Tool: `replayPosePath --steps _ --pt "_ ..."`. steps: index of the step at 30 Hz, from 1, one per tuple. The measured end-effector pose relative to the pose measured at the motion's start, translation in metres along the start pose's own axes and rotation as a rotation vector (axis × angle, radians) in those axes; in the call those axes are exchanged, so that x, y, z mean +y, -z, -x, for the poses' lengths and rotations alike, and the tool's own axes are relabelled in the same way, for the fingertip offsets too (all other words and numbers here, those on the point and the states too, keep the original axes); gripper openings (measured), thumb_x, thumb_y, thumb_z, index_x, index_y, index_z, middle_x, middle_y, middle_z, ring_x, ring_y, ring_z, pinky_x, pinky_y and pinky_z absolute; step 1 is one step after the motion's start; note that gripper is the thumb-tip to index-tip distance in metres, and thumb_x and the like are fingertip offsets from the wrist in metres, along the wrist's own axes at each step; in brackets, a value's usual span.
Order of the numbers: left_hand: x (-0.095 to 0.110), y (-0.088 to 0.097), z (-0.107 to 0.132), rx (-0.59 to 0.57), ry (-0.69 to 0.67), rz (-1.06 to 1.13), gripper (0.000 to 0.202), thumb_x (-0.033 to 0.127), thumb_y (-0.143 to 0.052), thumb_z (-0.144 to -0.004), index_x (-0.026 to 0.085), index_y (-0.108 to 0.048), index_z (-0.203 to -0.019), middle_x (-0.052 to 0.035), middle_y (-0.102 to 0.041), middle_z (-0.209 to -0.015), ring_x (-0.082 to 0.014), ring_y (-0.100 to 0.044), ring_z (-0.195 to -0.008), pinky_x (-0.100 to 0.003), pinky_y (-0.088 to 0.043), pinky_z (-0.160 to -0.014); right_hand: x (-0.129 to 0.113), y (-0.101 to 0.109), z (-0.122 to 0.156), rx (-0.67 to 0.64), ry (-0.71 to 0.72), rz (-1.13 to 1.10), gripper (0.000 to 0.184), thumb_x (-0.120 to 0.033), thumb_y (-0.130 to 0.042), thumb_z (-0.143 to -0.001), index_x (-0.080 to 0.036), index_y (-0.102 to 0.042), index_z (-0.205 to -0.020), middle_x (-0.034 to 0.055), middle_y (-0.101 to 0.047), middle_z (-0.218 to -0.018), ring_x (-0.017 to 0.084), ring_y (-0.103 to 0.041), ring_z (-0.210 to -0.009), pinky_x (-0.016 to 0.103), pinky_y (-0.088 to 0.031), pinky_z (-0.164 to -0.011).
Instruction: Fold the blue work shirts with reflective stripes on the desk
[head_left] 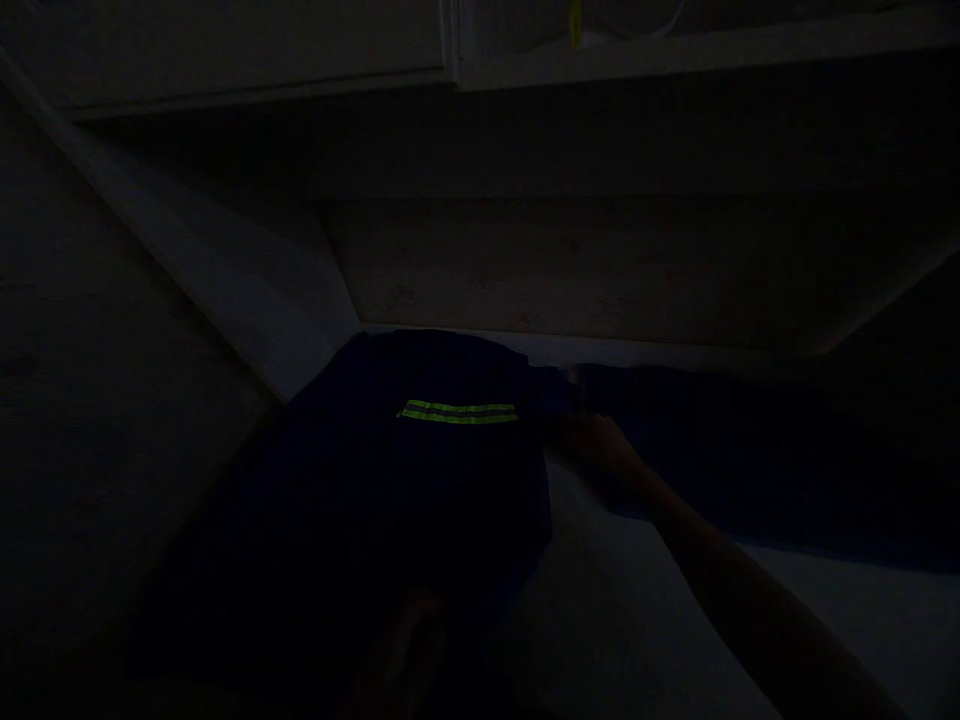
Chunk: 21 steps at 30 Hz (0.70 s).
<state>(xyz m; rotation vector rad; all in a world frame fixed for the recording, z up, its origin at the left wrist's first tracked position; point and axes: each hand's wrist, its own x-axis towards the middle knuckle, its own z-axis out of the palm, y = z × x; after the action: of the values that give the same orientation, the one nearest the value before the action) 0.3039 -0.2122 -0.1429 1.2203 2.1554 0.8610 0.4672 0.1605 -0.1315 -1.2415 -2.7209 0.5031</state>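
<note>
Honestly it's super dark in there, so get a lamp on it if you can, but using the bright stripe (460,412) as the landmark: your blue garment (450,480) spreads out all around it. Your right hand (604,455) is just past the stripe's right end, at the garment's edge. It's blurry, so I can't tell if those fingers are pinching cloth or only touching it. Your left hand (411,640) is on the near side of the stripe, over or against the garment; can't tell how wide its fingers are either.

Looks to me like you're working the cloth by its edge. I'd take a small, firm pinch there, keep the left palm flat as an anchor, and pull gently so the stripe lies straight and doesn't bunch up.

Count: two hands, one stripe, one garment carrying it, plus one stretch of blue cloth (720,440) right of the stripe (separate piece or not, no idea). One white surface (840,592) shows nearer than that cloth, and one yellow tag (575,22) is way above the stripe.
</note>
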Motion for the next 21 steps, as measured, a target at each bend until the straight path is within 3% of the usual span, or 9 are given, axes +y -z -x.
replayPosePath --steps 4,7,11,15,18,21 --pt "-0.01 0.025 -0.009 0.255 0.185 0.056 0.046 0.051 -0.042 -0.094 0.024 -0.054 -0.129 -0.0087 -0.063 -0.122 -0.0257 -0.061 -0.11 -0.041 -0.055 -0.087 0.012 -0.016 -0.006 -0.075 0.021 0.13 0.03 -0.022 -0.044 -0.093 -0.016 -0.067 -0.112 0.0135 -0.07 -0.112 0.026 -0.068 -0.096 0.029 -0.046 -0.077" --pt "-0.001 0.026 -0.011 0.308 0.283 0.114 0.052 0.057 -0.044 -0.088 0.027 -0.056 -0.129 -0.0078 -0.065 -0.126 -0.0287 -0.06 -0.117 -0.04 -0.054 -0.092 0.012 -0.021 -0.008 -0.025 -0.004 0.097 0.028 -0.02 -0.044 -0.093 -0.016 -0.064 -0.112 0.0142 -0.068 -0.118 0.023 -0.067 -0.096 0.027 -0.044 -0.075" --pt "0.026 0.019 -0.008 0.064 0.347 0.09 0.066 0.063 -0.065 -0.068 0.023 -0.065 -0.12 -0.0103 -0.068 -0.125 -0.0341 -0.059 -0.121 -0.043 -0.05 -0.1 0.005 -0.01 -0.017 0.213 -0.072 -0.18 0.029 -0.029 -0.035 -0.098 -0.021 -0.062 -0.102 0.0089 -0.07 -0.102 0.018 -0.066 -0.084 0.025 -0.042 -0.068" --pt "0.052 0.018 0.001 -0.038 0.364 0.041 0.065 0.065 -0.06 -0.07 0.024 -0.067 -0.12 -0.0081 -0.067 -0.128 -0.0325 -0.057 -0.124 -0.038 -0.047 -0.103 0.001 0.008 -0.028 0.278 0.024 -0.479 0.031 -0.044 -0.039 -0.094 -0.021 -0.059 -0.093 0.0027 -0.065 -0.082 0.016 -0.06 -0.071 0.026 -0.042 -0.064" --pt "0.064 0.016 0.009 -0.105 0.296 0.073 0.063 0.064 -0.059 -0.073 0.028 -0.065 -0.124 -0.0048 -0.065 -0.131 -0.0314 -0.056 -0.126 -0.035 -0.049 -0.101 0.008 0.024 -0.027 0.35 0.045 -0.572 0.036 -0.052 -0.039 -0.09 -0.021 -0.057 -0.086 0.0016 -0.059 -0.075 0.016 -0.055 -0.069 0.028 -0.042 -0.063" --pt "0.074 -0.003 0.003 -0.323 0.135 0.139 0.059 0.063 -0.065 -0.071 0.031 -0.066 -0.121 -0.0051 -0.069 -0.123 -0.0324 -0.061 -0.118 -0.038 -0.054 -0.095 0.028 0.043 -0.016 0.519 0.026 -0.615 0.04 -0.057 -0.042 -0.087 -0.021 -0.057 -0.086 0.0029 -0.059 -0.081 0.018 -0.054 -0.075 0.029 -0.043 -0.067"
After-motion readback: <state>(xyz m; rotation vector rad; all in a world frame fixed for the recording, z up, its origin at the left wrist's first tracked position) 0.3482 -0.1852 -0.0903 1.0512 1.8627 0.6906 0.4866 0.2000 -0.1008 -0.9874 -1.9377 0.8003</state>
